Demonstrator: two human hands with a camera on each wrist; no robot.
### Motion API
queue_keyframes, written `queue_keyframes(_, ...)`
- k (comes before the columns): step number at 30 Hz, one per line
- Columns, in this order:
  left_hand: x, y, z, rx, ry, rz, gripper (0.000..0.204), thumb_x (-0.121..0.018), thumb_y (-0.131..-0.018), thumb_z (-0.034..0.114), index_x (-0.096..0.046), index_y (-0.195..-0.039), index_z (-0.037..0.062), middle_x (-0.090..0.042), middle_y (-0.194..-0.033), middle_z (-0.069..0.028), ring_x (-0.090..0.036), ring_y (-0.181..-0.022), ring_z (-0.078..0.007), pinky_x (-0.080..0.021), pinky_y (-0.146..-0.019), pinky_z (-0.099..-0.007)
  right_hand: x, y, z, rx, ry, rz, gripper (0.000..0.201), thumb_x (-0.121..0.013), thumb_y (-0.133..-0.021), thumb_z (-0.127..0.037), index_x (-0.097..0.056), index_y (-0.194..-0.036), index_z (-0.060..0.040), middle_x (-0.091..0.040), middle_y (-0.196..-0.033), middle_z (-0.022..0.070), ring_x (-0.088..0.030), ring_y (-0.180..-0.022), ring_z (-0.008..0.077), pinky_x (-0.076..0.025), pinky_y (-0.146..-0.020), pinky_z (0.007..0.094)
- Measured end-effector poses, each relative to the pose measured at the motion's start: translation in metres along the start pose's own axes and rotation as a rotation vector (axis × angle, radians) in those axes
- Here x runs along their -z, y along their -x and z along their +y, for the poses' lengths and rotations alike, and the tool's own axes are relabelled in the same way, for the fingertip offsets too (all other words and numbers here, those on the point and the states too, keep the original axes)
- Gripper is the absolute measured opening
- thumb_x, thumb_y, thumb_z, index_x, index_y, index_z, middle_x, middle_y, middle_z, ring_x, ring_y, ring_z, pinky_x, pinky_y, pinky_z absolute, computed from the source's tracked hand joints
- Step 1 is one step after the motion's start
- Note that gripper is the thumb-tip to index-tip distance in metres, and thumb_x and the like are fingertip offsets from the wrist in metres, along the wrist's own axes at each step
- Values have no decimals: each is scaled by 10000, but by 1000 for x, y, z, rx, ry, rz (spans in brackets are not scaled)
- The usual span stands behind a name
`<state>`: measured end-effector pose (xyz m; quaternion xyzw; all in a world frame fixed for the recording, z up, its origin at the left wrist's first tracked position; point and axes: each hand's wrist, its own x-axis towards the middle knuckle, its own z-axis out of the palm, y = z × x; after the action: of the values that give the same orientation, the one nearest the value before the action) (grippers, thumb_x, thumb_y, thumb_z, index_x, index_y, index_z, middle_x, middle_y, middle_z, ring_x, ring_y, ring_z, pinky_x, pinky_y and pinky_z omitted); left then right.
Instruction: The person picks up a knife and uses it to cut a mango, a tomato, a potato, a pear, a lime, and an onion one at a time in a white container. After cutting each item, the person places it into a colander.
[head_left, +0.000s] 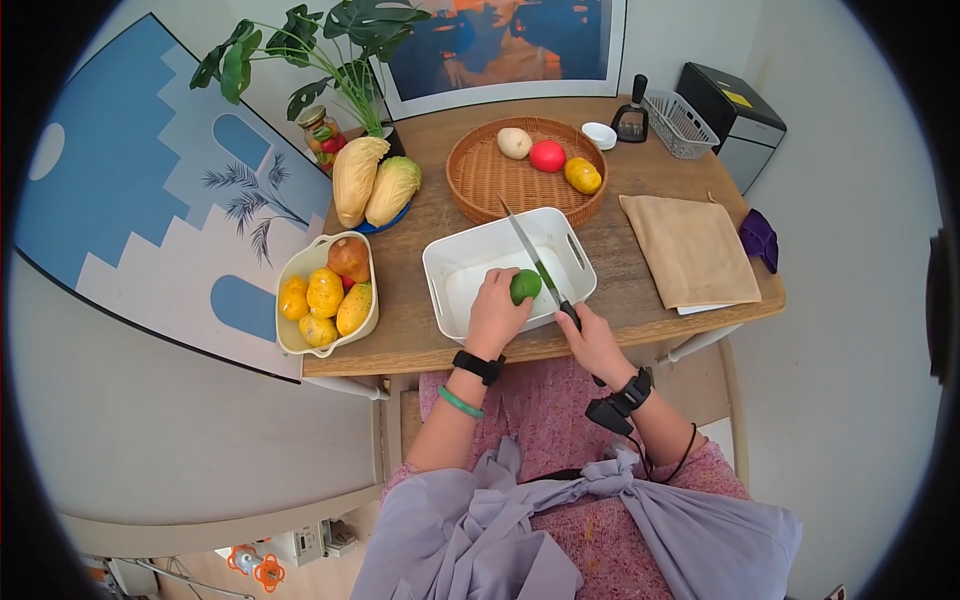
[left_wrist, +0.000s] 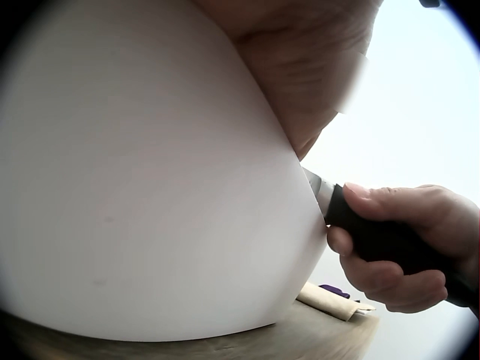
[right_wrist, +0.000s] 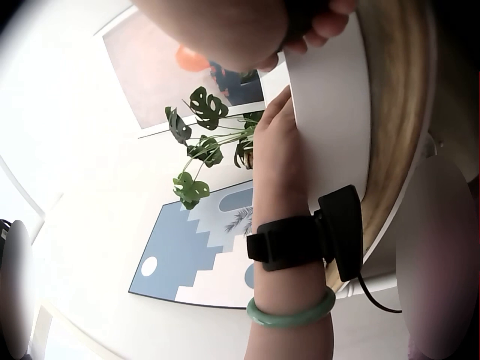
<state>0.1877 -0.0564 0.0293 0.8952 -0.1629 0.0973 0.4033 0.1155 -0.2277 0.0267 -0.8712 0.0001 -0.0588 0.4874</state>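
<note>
Centrally, a round green fruit (head_left: pixel 525 287) sits within the outline of a white bin (head_left: pixel 458 265), toward its near right side; whether it touches the bin's floor cannot be told. Left hand (head_left: pixel 497 308) holds the fruit from the left, fingers curled against it, thumb along the near side; fingertips partly hidden. Right hand (head_left: pixel 593 345) is closed round the black handle of a knife (head_left: pixel 527 240), thumb laid along the grip, as the left wrist view confirms. Blade slants across the bin just right of the fruit, tip past the far rim; contact between blade and fruit unclear. Beyond the bin, a round wicker tray (head_left: pixel 484 178) holds three items in a row: one pale (head_left: pixel 514 143), one red (head_left: pixel 547 156), one yellow (head_left: pixel 583 176). To the left, a cream basket (head_left: pixel 374 300) contains a reddish-brown fruit (head_left: pixel 349 257) on top, several yellow fruits (head_left: pixel 325 292) and a bit of red between them. Behind it, a blue plate (head_left: pixel 385 225) bears two cabbage heads (head_left: pixel 357 182), near a jar (head_left: pixel 320 135) with red and green contents. Far right: small white bowl (head_left: pixel 599 134) beside the tray, grey slotted basket (head_left: pixel 682 124); nearer, a folded tan cloth (head_left: pixel 690 250).
</note>
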Motion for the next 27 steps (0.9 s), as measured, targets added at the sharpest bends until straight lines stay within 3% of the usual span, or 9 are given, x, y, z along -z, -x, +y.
queue_keyframes(6, -2, 0, -3, 32, 18, 1, 464, -701, -747, 139, -548, -1167, 14, -578, -1107, -218, -600, -989, -380, -502, -856, -410, 0, 0, -3, 1, 9, 2, 381, -536, -966, -326, -503, -872, 42, -587, -712, 284, -590, -723, 475, -447, -613, 477)
queue_keyframes(15, 2, -1, 5, 90, -19, -39, 389, -685, -782, 167, -529, -1118, 47, -628, -1014, -205, -611, -950, -381, -502, -800, -435, 0, -1, -2, 6, 3, -10, 376, -537, -966, -322, -503, -872, 40, -587, -710, 284, -592, -726, 474, -447, -612, 477)
queue_keyframes(27, 1, 0, 1, 80, -24, -32, 436, -677, -753, 169, -572, -1163, 63, -582, -1130, -173, -607, -976, -364, -512, -820, -414, -3, 0, -4, 23, -18, 25, 366, -537, -969, -312, -512, -880, 42, -587, -702, 278, -594, -707, 463, -448, -604, 463)
